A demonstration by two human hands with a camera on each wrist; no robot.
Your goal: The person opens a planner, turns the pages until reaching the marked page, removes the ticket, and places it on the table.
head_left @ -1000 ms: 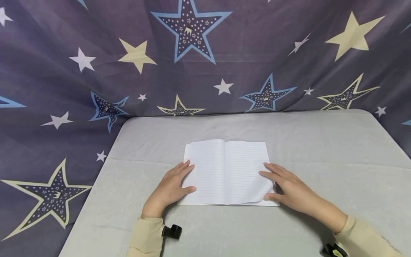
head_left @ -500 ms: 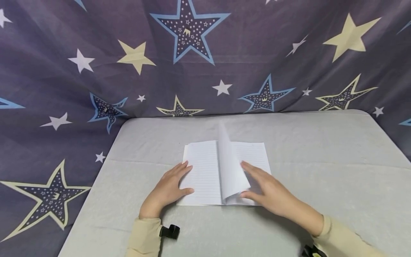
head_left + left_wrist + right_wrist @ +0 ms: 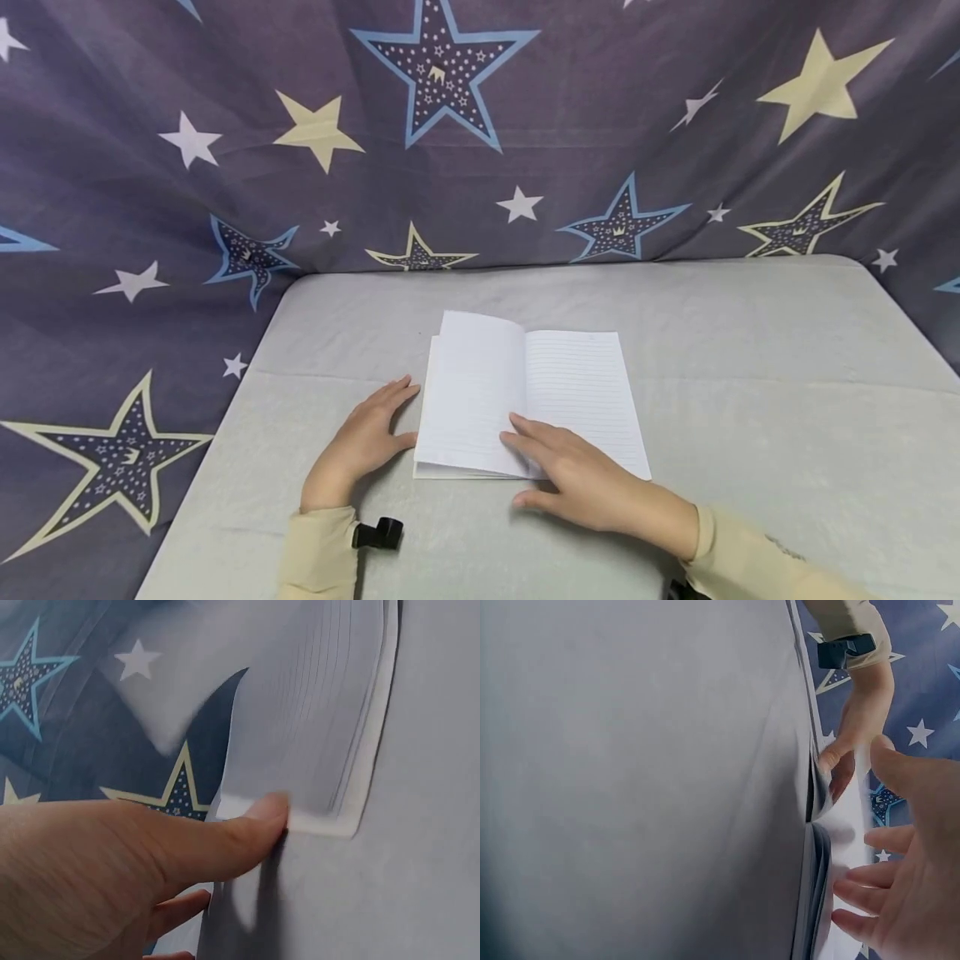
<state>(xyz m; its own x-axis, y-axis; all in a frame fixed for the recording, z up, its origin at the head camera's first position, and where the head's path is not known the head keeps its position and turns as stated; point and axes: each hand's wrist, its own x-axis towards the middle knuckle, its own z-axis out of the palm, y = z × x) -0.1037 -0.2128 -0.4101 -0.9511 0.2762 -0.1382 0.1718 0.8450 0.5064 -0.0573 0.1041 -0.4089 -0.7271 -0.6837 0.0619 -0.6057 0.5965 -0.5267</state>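
An exercise book (image 3: 588, 383) with lined white pages lies spread on the grey table. Its left-hand leaf (image 3: 476, 387) stands slightly raised and bowed above the pages beneath. At the book's left edge rests my left hand (image 3: 363, 442), fingers relaxed; in the left wrist view its thumb (image 3: 259, 825) touches the page's edge. My right hand (image 3: 573, 475) is over the lower middle of the book near the fold, fingers extended and thumb apart, holding nothing. From the right wrist view, the right fingers (image 3: 866, 892) are spread beside the page edges.
A grey cloth-covered table (image 3: 772, 400) surrounds the book. Behind and to the left hangs a dark curtain (image 3: 465, 200) with stars. A black wrist strap mount (image 3: 378, 533) sits at the left sleeve.
A leaf has turned over from the right side to the left. My right hand has moved left to the fold, and my left hand has drawn back slightly left.
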